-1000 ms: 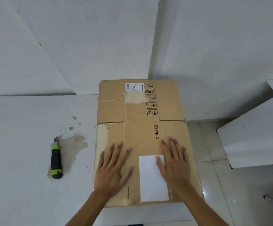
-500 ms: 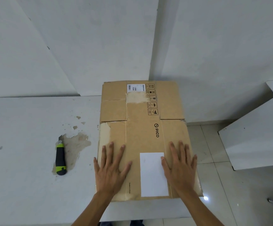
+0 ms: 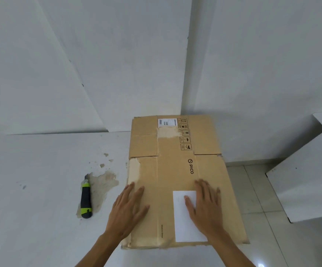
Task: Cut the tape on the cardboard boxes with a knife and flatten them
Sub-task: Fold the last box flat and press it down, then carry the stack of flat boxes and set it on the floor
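A flattened brown cardboard box (image 3: pixel 175 166) with "PICO" print lies on the white table (image 3: pixel 40 189), its right part hanging past the table's edge. My left hand (image 3: pixel 127 211) presses flat on the box's near left part, close to its left edge. My right hand (image 3: pixel 206 207) lies flat on the near right part, its thumb over a white label (image 3: pixel 183 224). A black and green utility knife (image 3: pixel 86 199) lies on the table left of the box, blade tip pointing away from me, apart from both hands.
The table's paint is chipped in a brown patch (image 3: pixel 104 184) beside the knife. White walls rise behind the table. A white cabinet or board (image 3: pixel 306 182) stands at the right over a tiled floor (image 3: pixel 262 218).
Both hands slid a little on the box: the left hand now nearer its left edge, the right hand further onto the white label. The view shifted slightly.
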`<state>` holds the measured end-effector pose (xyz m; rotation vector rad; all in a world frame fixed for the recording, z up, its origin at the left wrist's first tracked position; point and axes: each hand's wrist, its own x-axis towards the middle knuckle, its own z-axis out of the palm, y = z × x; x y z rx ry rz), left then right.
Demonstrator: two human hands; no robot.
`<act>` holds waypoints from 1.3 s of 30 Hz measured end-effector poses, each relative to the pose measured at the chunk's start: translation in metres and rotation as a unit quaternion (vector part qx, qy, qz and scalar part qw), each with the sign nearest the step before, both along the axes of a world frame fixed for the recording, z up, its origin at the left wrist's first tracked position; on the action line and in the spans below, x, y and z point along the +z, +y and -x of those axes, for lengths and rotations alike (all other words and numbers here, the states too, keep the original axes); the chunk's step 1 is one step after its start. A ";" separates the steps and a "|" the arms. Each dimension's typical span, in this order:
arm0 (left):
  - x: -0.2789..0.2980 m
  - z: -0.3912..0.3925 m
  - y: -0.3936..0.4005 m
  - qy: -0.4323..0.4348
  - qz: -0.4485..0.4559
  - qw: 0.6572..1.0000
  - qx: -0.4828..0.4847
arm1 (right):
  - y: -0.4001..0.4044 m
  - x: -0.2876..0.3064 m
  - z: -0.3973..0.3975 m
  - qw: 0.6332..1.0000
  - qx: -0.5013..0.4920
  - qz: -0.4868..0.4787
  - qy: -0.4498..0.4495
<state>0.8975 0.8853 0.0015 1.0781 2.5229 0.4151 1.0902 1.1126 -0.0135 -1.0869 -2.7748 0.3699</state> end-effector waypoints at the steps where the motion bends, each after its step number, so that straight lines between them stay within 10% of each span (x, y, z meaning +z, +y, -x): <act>1: 0.004 0.004 -0.002 -0.004 -0.002 1.000 0.003 | -0.005 0.003 0.008 1.000 0.009 0.008 0.013; 24: 0.162 0.211 -0.130 -0.004 -0.050 0.995 -0.086 | -0.142 0.151 0.191 0.993 0.065 0.089 0.031; 39: 0.147 0.217 -0.236 -0.118 -0.124 0.985 -0.015 | -0.256 0.143 0.195 0.989 0.022 0.145 -0.010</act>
